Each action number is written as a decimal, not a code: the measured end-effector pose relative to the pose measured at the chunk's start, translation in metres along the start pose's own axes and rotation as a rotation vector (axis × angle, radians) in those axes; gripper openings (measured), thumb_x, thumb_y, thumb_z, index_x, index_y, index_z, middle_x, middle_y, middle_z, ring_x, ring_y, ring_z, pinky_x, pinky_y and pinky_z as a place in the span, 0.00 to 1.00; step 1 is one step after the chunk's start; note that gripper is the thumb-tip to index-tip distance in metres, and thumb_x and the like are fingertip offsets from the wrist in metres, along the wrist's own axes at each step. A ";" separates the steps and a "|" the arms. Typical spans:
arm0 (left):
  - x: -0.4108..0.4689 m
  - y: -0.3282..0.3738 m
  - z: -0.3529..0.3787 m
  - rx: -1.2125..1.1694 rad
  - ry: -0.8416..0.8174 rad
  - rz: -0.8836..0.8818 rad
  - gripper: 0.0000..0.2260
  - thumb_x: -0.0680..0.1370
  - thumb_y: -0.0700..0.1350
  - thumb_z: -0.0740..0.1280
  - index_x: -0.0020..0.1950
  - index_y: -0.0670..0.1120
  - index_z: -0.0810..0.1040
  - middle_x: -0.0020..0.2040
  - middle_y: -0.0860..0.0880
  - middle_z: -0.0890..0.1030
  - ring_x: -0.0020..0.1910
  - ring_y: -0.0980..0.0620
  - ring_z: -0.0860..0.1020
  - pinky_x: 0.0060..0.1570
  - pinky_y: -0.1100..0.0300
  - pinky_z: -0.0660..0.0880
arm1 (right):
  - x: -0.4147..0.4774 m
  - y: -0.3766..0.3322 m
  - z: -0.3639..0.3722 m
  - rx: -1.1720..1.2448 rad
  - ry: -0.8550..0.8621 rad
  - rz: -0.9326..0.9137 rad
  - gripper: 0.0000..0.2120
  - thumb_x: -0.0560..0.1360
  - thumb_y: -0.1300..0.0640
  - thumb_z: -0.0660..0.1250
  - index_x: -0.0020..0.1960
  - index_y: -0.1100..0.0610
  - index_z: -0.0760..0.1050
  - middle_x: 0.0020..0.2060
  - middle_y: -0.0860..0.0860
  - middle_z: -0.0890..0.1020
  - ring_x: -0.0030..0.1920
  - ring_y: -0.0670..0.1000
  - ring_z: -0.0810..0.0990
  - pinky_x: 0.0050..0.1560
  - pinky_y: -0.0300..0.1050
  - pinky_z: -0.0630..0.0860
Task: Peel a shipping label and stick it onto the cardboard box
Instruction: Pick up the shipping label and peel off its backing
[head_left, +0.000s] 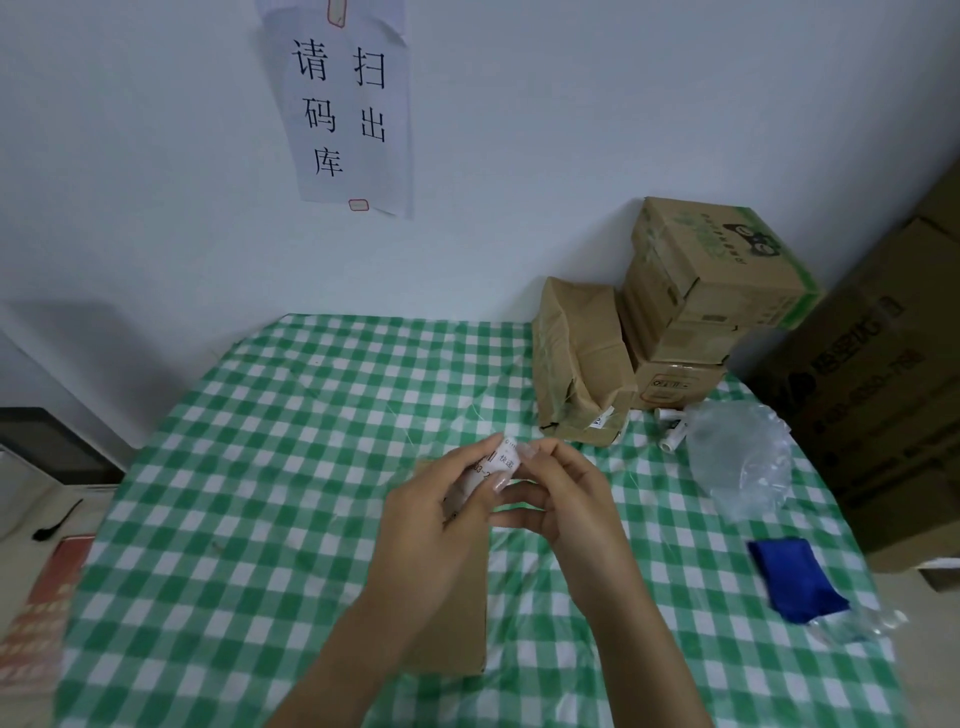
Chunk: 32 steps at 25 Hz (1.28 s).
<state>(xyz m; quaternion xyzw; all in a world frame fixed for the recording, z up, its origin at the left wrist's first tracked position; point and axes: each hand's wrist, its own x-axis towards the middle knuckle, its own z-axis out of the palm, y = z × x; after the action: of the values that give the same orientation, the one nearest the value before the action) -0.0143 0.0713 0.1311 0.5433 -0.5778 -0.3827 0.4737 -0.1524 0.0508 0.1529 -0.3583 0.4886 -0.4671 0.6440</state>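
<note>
A small white shipping label (500, 461) with black print is held up between both hands above the table. My left hand (436, 519) grips it from the left with curled fingers, and my right hand (566, 504) pinches its right edge. Below the hands a flat brown cardboard box (457, 623) lies on the green checked tablecloth (249, 493), partly hidden by my left forearm.
Stacked cardboard boxes (711, 291) and a brown parcel (576, 364) stand at the back right. Crumpled clear plastic (737, 457), small white rolls (670, 428) and a blue cloth (789, 577) lie on the right. Large cartons (893, 395) stand beyond the table's right edge. A paper notice (348, 104) hangs on the wall.
</note>
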 end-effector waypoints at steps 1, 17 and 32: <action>0.001 0.002 -0.002 -0.029 -0.019 -0.006 0.14 0.77 0.44 0.69 0.63 0.53 0.80 0.54 0.60 0.84 0.55 0.64 0.81 0.52 0.70 0.76 | -0.001 0.000 0.000 0.001 -0.013 0.002 0.10 0.78 0.58 0.64 0.48 0.66 0.74 0.41 0.60 0.84 0.39 0.56 0.83 0.42 0.52 0.81; 0.000 0.011 -0.018 0.040 0.054 0.129 0.12 0.74 0.46 0.71 0.57 0.52 0.84 0.50 0.60 0.86 0.51 0.62 0.83 0.51 0.69 0.77 | -0.008 -0.006 0.005 -0.029 -0.024 -0.135 0.09 0.77 0.62 0.65 0.44 0.64 0.83 0.39 0.61 0.85 0.40 0.53 0.85 0.39 0.46 0.81; -0.001 0.027 -0.020 -0.086 0.045 -0.047 0.09 0.72 0.48 0.72 0.51 0.53 0.84 0.46 0.61 0.86 0.48 0.64 0.83 0.52 0.68 0.78 | -0.003 0.003 0.006 -0.064 -0.108 -0.212 0.11 0.72 0.56 0.68 0.45 0.65 0.81 0.38 0.55 0.83 0.39 0.51 0.80 0.41 0.41 0.77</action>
<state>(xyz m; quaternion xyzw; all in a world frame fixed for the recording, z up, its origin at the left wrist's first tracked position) -0.0020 0.0767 0.1621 0.5443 -0.5373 -0.4056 0.5004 -0.1462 0.0548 0.1527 -0.4531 0.4273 -0.4967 0.6046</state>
